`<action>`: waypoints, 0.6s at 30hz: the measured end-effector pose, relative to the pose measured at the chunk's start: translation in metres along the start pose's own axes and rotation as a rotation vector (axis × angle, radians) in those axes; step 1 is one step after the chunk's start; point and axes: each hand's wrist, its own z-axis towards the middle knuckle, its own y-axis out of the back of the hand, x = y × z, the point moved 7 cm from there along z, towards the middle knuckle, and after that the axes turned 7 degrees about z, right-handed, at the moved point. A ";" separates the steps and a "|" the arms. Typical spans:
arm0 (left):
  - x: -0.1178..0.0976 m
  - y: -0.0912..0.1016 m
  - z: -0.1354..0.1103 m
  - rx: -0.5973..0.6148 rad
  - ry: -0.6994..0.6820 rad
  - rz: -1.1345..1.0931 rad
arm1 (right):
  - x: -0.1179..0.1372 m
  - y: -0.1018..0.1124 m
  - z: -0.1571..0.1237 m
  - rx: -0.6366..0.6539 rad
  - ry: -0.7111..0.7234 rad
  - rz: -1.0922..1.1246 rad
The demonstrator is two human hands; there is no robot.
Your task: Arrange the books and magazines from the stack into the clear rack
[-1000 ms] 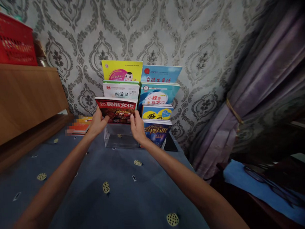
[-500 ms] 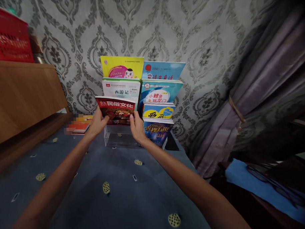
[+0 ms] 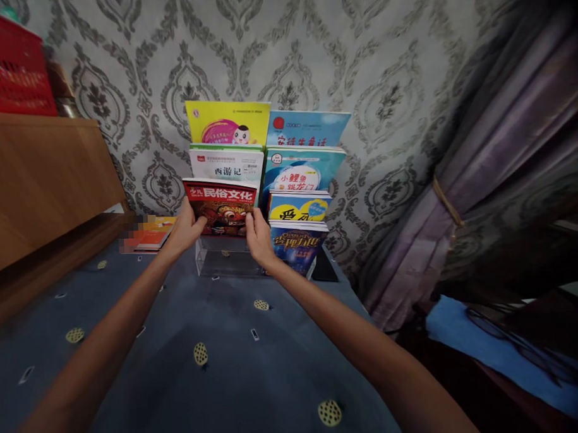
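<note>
A red-covered book (image 3: 221,203) stands in the third tier of a clear acrylic book rack (image 3: 224,260) against the wall. My left hand (image 3: 184,229) grips the book's lower left corner, thumb across the cover. My right hand (image 3: 260,238) grips its lower right edge. Behind it in the rack's left column stand a white book (image 3: 226,166) and a yellow book (image 3: 229,122). The right column holds several blue and yellow books (image 3: 298,178). The rack's lowest left slot, below the red book, shows no book.
The rack stands on a blue cloth with small yellow motifs (image 3: 199,346). A stack of orange books (image 3: 152,234) lies at the left beside a wooden headboard (image 3: 41,181) with a red crate (image 3: 11,68) on top. Purple curtains (image 3: 481,172) hang at the right.
The book and both hands have hardly moved; the view has shifted slightly, and the red book sits a little lower and straighter in its tier.
</note>
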 end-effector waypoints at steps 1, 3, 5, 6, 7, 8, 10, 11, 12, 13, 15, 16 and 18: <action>-0.001 0.000 0.001 0.005 0.013 0.026 | -0.001 0.000 0.001 0.002 -0.009 -0.006; -0.003 0.000 0.002 0.029 0.053 0.073 | -0.002 0.000 0.002 0.003 -0.025 -0.019; -0.003 -0.001 0.003 0.066 0.106 0.111 | -0.005 -0.001 0.003 0.003 -0.042 -0.036; -0.002 -0.001 0.003 0.085 0.133 0.126 | -0.006 -0.001 0.004 0.004 -0.051 -0.046; -0.002 -0.002 0.002 0.099 0.156 0.139 | -0.007 -0.001 0.004 0.005 -0.060 -0.057; -0.002 -0.002 0.002 0.106 0.172 0.148 | -0.008 -0.001 0.004 0.006 -0.066 -0.067; -0.002 -0.002 0.002 0.102 0.180 0.153 | -0.009 -0.001 0.005 0.011 -0.074 -0.082; -0.003 -0.002 0.002 0.093 0.175 0.151 | -0.010 -0.001 0.005 0.013 -0.077 -0.087; -0.004 -0.002 0.002 0.084 0.167 0.147 | -0.010 -0.001 0.005 0.015 -0.078 -0.089; -0.004 -0.002 0.001 0.078 0.159 0.144 | -0.010 -0.001 0.005 0.018 -0.079 -0.091; -0.005 -0.002 0.001 0.075 0.149 0.142 | -0.011 -0.001 0.005 0.020 -0.081 -0.091; -0.006 -0.002 0.001 0.077 0.148 0.143 | -0.011 -0.001 0.005 0.019 -0.080 -0.088; -0.006 -0.002 0.000 0.083 0.157 0.150 | -0.011 -0.001 0.004 0.015 -0.072 -0.071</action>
